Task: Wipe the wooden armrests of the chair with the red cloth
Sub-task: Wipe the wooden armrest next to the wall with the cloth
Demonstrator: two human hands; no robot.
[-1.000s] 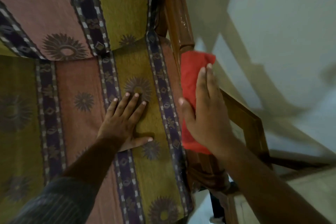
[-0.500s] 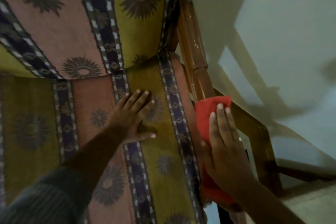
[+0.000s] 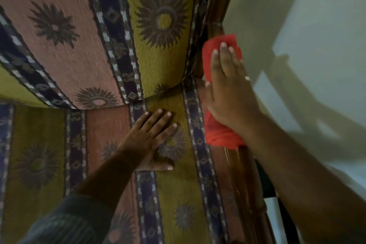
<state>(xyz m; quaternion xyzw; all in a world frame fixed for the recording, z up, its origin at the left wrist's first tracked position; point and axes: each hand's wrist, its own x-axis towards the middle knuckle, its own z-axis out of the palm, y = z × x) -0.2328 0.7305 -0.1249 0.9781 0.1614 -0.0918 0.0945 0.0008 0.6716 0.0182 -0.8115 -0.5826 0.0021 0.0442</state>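
The chair's right wooden armrest [image 3: 244,176] runs from the lower right up to the backrest post. A red cloth [image 3: 217,136] is draped over its far part, near where the arm meets the back. My right hand [image 3: 227,93] lies flat on the cloth, fingers pointing away from me, pressing it onto the wood. My left hand [image 3: 152,140] rests palm down with fingers spread on the patterned seat cushion [image 3: 178,194], just left of the armrest, holding nothing. The other armrest is out of view.
The striped backrest cushion [image 3: 99,35] with sunflower motifs fills the upper left. A pale wall [image 3: 316,35] with the chair's shadow stands close on the right. A dark wooden post [image 3: 214,2] rises behind the cloth.
My right hand has slid the red cloth along the armrest away from me, from the near end up toward the backrest. The left hand has stayed on the seat.
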